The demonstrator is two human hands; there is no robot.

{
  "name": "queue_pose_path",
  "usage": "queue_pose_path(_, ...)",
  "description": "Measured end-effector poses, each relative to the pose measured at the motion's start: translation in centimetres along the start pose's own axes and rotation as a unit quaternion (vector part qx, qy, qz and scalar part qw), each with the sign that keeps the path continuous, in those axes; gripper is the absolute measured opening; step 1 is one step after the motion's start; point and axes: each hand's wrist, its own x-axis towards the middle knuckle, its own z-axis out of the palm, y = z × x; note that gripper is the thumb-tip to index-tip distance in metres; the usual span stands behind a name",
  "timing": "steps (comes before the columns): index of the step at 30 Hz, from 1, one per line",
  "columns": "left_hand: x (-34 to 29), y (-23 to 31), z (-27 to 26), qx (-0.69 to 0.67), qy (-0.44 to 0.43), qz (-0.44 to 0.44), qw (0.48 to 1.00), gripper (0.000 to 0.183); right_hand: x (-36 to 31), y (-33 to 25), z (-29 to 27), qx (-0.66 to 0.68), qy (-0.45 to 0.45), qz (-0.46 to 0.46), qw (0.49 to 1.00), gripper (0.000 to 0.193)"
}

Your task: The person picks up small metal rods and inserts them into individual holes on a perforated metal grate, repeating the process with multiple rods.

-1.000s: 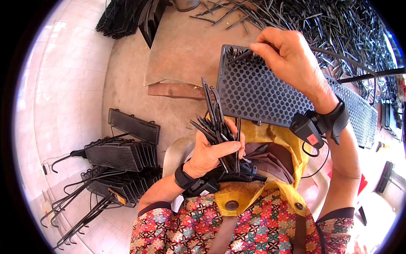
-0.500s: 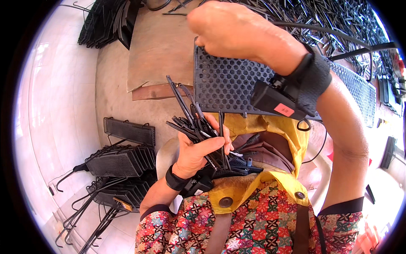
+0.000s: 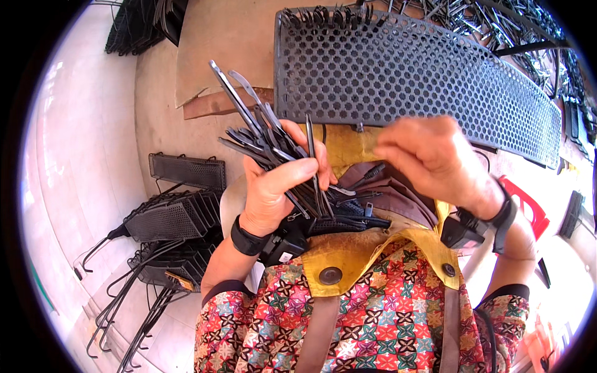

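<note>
The left hand [image 3: 271, 185] clutches black sticks [image 3: 267, 148]. Across a gap, the right hand [image 3: 432, 158], grip unclear, hangs near the panel's [image 3: 404, 81] edge

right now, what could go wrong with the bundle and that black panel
Some thin black pieces might slip from the left hand: their ends splay several ways. One upright piece appears close to the near edge of the perforated black panel and might snag there. The row of black pieces at the panel's far edge might come loose if bumped.
</note>
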Motion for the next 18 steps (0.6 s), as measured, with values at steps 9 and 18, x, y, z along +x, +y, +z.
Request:
queue_pose_path(9,0.0,-0.1,-0.6,-0.035,-0.022,0.050,0.998,0.030,-8.3,1.1,3.4,0.246,-0.025,0.441,0.863,0.008)
queue_pose_path(18,0.6,0.8,-1.9,-0.072,-0.041,0.105,0.991,0.027,-10.6,2.2,4.9,0.308,-0.010,0.388,0.869,0.024)
